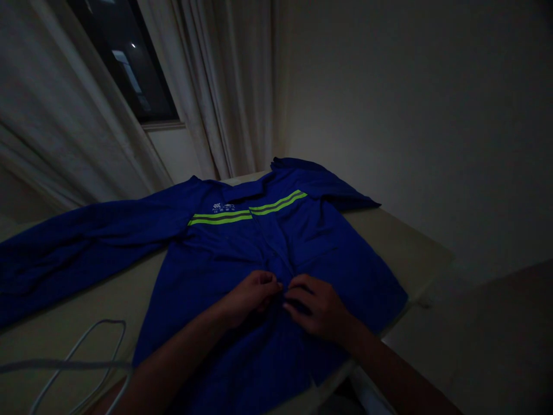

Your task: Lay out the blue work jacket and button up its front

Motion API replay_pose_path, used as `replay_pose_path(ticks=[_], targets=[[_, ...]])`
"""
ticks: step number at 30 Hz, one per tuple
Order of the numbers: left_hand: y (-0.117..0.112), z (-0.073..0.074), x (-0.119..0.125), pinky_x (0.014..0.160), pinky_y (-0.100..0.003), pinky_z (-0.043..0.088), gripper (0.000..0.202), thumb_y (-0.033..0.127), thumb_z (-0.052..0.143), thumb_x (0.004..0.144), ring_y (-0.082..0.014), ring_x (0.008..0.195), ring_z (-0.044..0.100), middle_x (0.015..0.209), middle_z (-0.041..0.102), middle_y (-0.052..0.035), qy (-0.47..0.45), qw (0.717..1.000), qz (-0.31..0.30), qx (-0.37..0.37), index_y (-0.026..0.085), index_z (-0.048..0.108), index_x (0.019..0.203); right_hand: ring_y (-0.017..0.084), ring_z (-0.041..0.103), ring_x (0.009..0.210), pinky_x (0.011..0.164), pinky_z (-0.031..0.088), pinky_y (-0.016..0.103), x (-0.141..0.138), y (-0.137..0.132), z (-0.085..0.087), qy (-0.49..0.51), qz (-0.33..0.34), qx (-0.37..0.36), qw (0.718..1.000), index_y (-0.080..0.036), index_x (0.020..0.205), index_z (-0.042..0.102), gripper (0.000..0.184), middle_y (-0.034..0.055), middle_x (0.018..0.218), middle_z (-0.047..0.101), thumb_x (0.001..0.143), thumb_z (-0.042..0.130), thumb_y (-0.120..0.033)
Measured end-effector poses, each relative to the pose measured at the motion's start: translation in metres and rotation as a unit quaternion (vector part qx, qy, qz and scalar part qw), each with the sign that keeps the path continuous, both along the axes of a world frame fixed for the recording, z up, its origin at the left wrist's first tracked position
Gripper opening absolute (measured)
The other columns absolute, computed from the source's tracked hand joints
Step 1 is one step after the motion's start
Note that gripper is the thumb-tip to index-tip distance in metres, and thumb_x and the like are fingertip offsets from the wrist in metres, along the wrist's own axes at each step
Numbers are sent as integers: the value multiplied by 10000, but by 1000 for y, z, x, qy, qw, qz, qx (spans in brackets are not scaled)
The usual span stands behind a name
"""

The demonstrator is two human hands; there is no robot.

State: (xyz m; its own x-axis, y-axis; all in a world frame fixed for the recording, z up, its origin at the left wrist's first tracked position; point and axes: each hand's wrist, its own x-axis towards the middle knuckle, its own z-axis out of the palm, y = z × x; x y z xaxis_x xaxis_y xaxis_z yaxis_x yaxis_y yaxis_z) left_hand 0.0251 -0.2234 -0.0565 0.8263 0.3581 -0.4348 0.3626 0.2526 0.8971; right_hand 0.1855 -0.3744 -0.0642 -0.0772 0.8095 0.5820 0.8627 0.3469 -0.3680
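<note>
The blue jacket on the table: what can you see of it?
This royal-blue work jacket of matt cloth lies flat, front up, on a pale table, collar pointing away. Two lime-green stripes cross the chest beside a small white logo. One sleeve stretches left. The left hand and right hand pinch its front opening.

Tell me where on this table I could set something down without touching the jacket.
Pale tabletop shows right of the blue work jacket, and left, below its sleeve, around a white cable. It is crowded at the jacket's front, where the left hand and right hand meet.
</note>
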Motion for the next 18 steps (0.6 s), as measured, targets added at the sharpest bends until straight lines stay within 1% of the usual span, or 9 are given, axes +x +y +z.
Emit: replay_pose_path(ticks=[3,5,7,8,10,12,13,15,18], targets=[[1,-2,2,448,-203,240,419,570,723,755,-69,460,310,542,407,95,-14,1000,-10,17,219,496,740,183,690,918,786,561,289,-4,3,-7,134,-46,-51,989,-226,993,648,56,55,1022,677,982,702,-232],[3,-2,4,459,-206,282,404,576,677,789,-79,458,335,550,412,89,-4,999,-10,37,227,476,749,188,692,930,807,561,300,-5,4,-9,124,-46,-67,989,-229,1008,651,26,58,1040,676,1002,655,-204],[3,3,5,492,-228,359,352,558,584,870,-112,477,437,584,476,56,29,992,-26,119,229,490,784,201,695,967,838,558,320,-6,1,-6,99,-44,-79,991,-229,1088,660,85,70,1083,685,1023,615,-198],[2,8,4,528,-251,409,321,530,543,911,-141,515,518,624,539,24,58,977,-39,201,225,519,817,204,694,963,836,556,324,-6,-2,-2,100,-53,-90,989,-229,1108,660,90,70,1082,689,1028,619,-221],[-4,26,-1,637,-331,498,296,462,484,975,-232,665,679,750,677,-71,143,901,-78,401,207,599,876,207,688,912,802,551,326,-8,-14,8,118,-80,-138,980,-223,1057,660,131,55,1021,692,1009,687,-342],[-16,46,-11,729,-425,539,347,448,475,1003,-331,817,753,853,749,-151,198,804,-164,536,198,675,867,222,679,873,772,553,340,-12,-31,18,118,-90,-216,965,-219,998,656,356,44,973,691,886,817,-517],[-24,56,-16,750,-460,550,383,487,498,1001,-367,856,764,867,763,-165,200,775,-228,555,203,703,848,247,683,905,790,561,362,-13,-40,22,102,-84,-253,958,-216,1024,664,482,54,1005,702,788,881,-576],[-41,69,-27,753,-484,574,395,574,609,944,-398,884,772,896,781,-167,164,746,-360,536,210,747,882,322,681,1062,902,569,428,-17,-58,24,55,-62,-298,951,-204,1187,671,686,103,1165,716,663,954,-543],[-61,68,-36,742,-470,609,334,459,721,900,-389,923,778,1032,788,-178,130,715,-446,522,186,749,1091,313,668,1188,1009,541,426,-16,-74,24,24,-48,-302,952,-214,1347,641,541,120,1296,704,823,772,-236]])
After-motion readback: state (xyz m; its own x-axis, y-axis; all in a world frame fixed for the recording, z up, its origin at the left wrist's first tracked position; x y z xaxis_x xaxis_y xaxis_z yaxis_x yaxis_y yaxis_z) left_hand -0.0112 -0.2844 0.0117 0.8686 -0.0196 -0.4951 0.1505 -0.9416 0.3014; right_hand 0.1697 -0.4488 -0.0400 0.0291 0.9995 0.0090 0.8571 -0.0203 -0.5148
